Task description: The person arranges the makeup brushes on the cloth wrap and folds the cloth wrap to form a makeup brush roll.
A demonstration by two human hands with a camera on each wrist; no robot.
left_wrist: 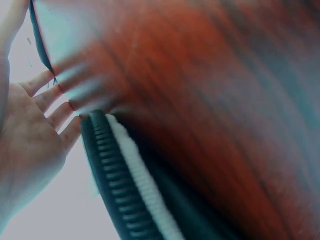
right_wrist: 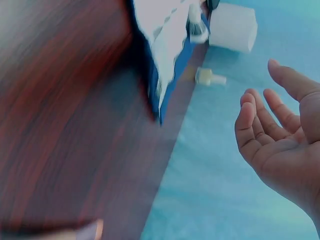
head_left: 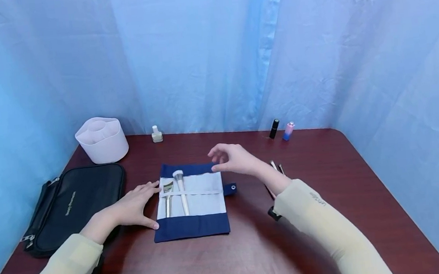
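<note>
A blue and white brush roll (head_left: 192,201) lies unrolled in the middle of the dark red table (head_left: 235,254). Two brushes (head_left: 181,189) with pale handles are tucked under its strap at the left. My left hand (head_left: 136,204) rests flat on the table, fingers straight, touching the roll's left edge; the left wrist view shows its palm (left_wrist: 30,145) beside the black zipped case (left_wrist: 120,185). My right hand (head_left: 231,158) hovers over the roll's upper right corner with relaxed fingers and holds nothing; its empty palm (right_wrist: 280,135) shows in the right wrist view.
A black zipped case (head_left: 71,204) lies at the left. At the back stand a white divided holder (head_left: 102,139), a small pale bottle (head_left: 157,134), a black tube (head_left: 274,128) and a pink bottle (head_left: 288,130). More brushes (head_left: 276,169) lie under my right forearm. Blue curtains surround the table.
</note>
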